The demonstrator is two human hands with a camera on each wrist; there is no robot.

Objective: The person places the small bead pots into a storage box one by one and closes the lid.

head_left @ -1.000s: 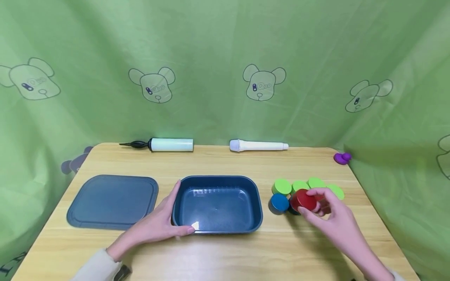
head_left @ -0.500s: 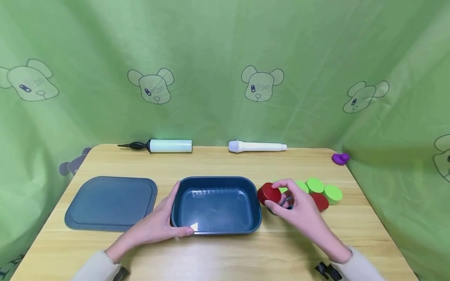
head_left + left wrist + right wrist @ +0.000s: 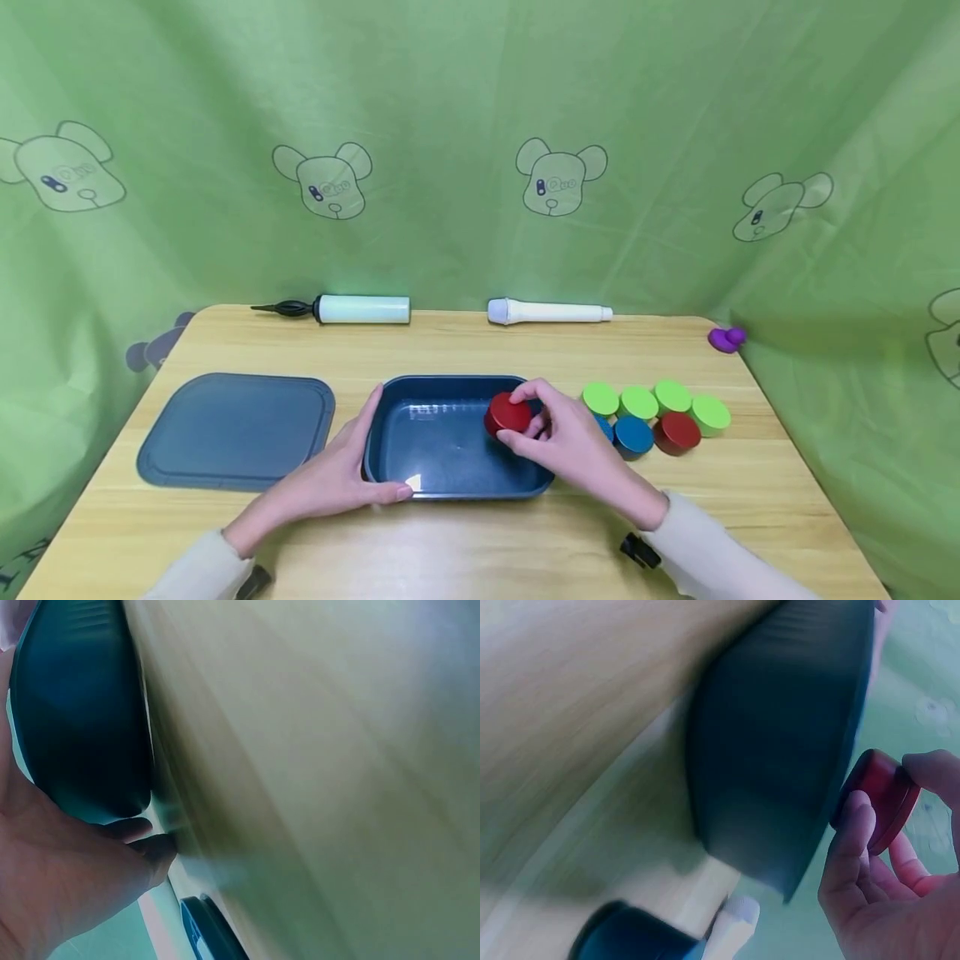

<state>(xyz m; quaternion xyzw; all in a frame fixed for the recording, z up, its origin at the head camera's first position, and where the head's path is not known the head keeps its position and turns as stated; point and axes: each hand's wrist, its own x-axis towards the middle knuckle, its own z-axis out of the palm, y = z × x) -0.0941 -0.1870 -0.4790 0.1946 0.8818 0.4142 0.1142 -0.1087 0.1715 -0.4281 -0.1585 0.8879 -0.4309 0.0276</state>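
Observation:
My right hand [image 3: 558,433] pinches a small red round tin [image 3: 507,414] between thumb and fingers over the right part of a dark blue rectangular container [image 3: 442,454]. In the right wrist view the tin [image 3: 881,796] is tilted, at the height of the container's rim, with a seam near one face. My left hand [image 3: 341,475] holds the container's left end, thumb along the front rim and fingers along the left side. The left wrist view has its fingers [image 3: 156,851] curled near the container's bottom edge. The container's visible floor is bare.
Right of the container stand several green round tins [image 3: 637,402], two blue ones [image 3: 633,435] and another red one [image 3: 677,431]. A flat blue lid [image 3: 240,429] lies left. Along the back are a hand pump [image 3: 363,309], a white microphone [image 3: 555,312] and a purple object [image 3: 726,338].
My right hand has lifted the red tin from atop the group at the right and carried it left over the container. The left hand keeps its place on the container.

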